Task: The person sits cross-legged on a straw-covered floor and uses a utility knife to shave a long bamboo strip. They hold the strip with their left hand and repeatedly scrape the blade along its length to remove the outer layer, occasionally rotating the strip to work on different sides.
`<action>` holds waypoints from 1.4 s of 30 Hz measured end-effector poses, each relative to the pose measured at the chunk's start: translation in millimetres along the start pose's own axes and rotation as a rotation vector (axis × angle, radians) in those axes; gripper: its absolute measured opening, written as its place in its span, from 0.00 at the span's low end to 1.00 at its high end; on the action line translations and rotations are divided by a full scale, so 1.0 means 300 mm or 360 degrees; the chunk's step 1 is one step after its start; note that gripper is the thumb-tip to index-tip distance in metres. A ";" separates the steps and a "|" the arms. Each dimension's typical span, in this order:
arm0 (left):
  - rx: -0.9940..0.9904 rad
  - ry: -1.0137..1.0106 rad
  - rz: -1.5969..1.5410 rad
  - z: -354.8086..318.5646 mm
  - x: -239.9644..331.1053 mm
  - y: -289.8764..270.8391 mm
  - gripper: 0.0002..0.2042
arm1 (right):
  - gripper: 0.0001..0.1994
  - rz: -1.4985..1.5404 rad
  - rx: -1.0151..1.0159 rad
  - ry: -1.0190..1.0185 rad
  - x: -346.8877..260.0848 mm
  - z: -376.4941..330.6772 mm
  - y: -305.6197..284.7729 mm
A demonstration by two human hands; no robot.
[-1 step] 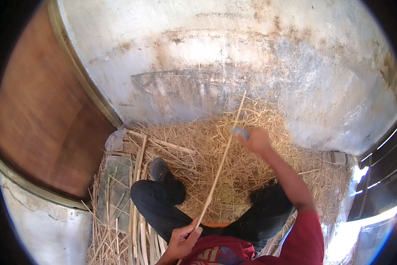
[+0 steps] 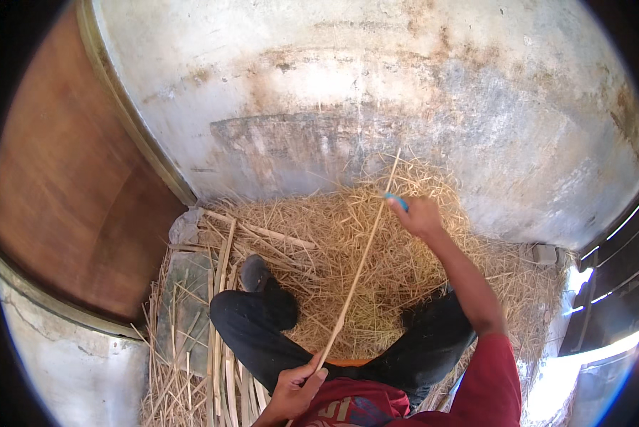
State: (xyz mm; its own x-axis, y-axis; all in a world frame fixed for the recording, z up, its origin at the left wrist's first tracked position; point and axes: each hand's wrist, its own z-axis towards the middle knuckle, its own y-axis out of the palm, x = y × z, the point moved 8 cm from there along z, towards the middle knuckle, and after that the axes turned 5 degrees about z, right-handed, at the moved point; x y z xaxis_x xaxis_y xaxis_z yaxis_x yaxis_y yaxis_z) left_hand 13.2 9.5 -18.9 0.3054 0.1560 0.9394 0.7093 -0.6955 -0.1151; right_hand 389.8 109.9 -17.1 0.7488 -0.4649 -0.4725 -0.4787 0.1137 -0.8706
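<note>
Beside your left knee, cut cane strips (image 2: 223, 299) lie on the straw (image 2: 419, 277); your left hand (image 2: 294, 388), low near your lap, pinches the bottom end of a long thin cane strip (image 2: 358, 267); that strip slants up and away to your right hand (image 2: 420, 215), outstretched, its fingers closed round a blue-handled tool (image 2: 396, 200) set against the strip near its far tip; past that hand rises a stained grey wall (image 2: 405, 92).

Bright daylight; right-edge glare; fisheye bending; dark corners
</note>
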 end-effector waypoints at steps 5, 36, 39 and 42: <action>0.0085 -0.0227 -0.0124 0.004 0.003 -0.017 0.21 | 0.33 -0.0270 0.0086 -0.0988 -0.255 -0.269 0.105; -0.0309 -0.0268 -0.1224 0.122 0.037 0.062 0.21 | 0.32 -0.0075 0.0079 -0.0902 -0.237 -0.277 -0.004; -0.0271 -0.0243 -0.1165 0.123 0.076 0.065 0.20 | 0.29 -0.0202 0.0197 -0.1028 -0.265 -0.285 -0.003; -0.0186 -0.0151 -0.0915 0.121 0.091 0.059 0.20 | 0.32 -0.0118 0.0395 -0.0826 -0.199 -0.173 -0.055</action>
State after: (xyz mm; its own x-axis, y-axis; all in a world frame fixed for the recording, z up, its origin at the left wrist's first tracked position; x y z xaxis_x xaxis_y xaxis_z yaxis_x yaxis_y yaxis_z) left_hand 57.1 26.9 -6.8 -0.0478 0.5886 0.8070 0.7046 -0.5528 0.4449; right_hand 329.3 90.2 32.7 0.9329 0.0051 -0.3602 -0.3417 0.3288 -0.8804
